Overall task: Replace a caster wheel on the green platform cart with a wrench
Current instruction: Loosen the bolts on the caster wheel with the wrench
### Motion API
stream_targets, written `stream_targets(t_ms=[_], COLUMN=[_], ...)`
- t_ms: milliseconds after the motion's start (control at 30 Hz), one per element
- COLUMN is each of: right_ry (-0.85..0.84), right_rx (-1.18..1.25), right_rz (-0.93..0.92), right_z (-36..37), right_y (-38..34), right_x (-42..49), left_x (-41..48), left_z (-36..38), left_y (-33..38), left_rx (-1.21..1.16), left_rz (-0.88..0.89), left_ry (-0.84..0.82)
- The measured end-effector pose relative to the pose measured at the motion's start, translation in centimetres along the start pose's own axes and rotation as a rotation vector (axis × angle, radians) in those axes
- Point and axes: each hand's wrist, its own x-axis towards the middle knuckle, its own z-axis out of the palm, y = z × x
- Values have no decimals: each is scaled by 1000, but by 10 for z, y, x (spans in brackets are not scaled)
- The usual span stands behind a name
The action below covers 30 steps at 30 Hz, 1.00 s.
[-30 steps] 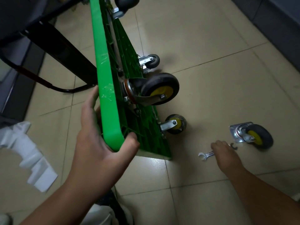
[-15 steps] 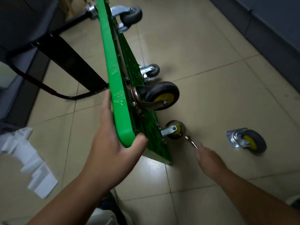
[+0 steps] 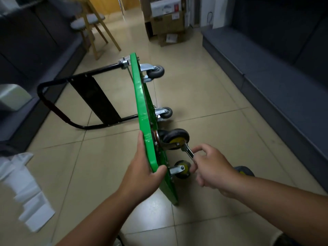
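left hand (image 3: 142, 174): fingers and thumb clamped | right hand (image 3: 211, 167): pinching, arm extended

Dim room, light from the far end, wide-angle bend.

You are working in low, flat light. The brightest area is the far end of the glossy beige tiled floor (image 3: 204, 96), and a pale sheen runs down the tiles toward you. The dark grey upholstered sofa (image 3: 275, 82) on your right sinks almost to black. The green plastic platform cart (image 3: 140, 103) stays vivid, with soft shadow under its wheels. Your left hand (image 3: 142, 174), your right hand (image 3: 213, 167) and the silver open-ended steel wrench (image 3: 188, 151) it pinches are sharp enough at centre. The white stepped piece of packing (image 3: 26, 192) at lower left is smeared. Tile joints and the sofa's edge bow toward the corners.
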Motion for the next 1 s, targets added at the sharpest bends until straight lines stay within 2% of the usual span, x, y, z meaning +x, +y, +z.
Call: stream_targets(t_ms=[233, 400, 633, 1000], right_ry=[-55, -112, -105, -210], right_rx=[156, 180, 210, 253], right_rz=[66, 76, 45, 116], right_z=[10, 19, 30, 33], right_y=[-15, -18, -26, -26], right_x=[-40, -41, -33, -39], left_x=[-35, -10, 24, 25], left_z=[7, -4, -6, -9], left_y=[1, 10, -1, -7], left_rx=[2, -113, 107, 158], left_rz=[9, -88, -46, -48], left_ry=[-46, 96, 53, 13])
